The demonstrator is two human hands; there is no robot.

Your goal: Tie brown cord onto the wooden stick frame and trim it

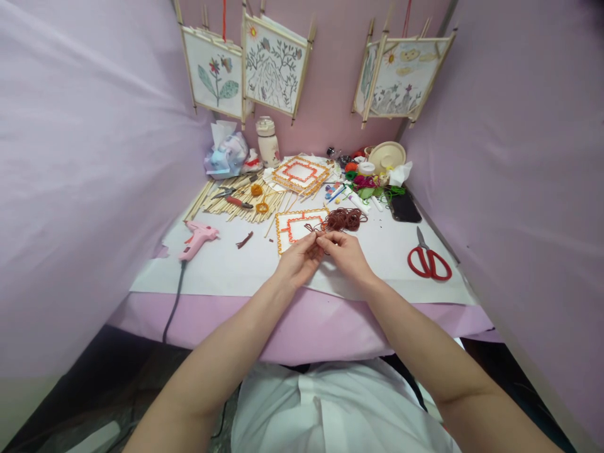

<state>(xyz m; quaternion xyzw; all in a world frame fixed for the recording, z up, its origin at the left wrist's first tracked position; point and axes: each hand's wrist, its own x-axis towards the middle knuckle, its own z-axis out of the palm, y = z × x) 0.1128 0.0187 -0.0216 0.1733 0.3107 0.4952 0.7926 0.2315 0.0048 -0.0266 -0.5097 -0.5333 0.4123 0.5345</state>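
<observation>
My left hand and my right hand meet over the near part of the table, fingertips pinched together on thin brown cord. Small loops of that cord stick up above the left fingertips. Just behind the right hand lies a loose bundle of brown cord. Under and behind the hands is a flat square frame edged in orange-yellow, with a red-orange inner outline; the hands hide its near right part. A short piece of brown cord rests left of the frame.
A pink glue gun lies left, its cable over the edge. Red-handled scissors and a black phone are right. Behind lie wooden sticks, pliers, a second square frame, a bottle and coloured yarn. Paper lanterns hang above.
</observation>
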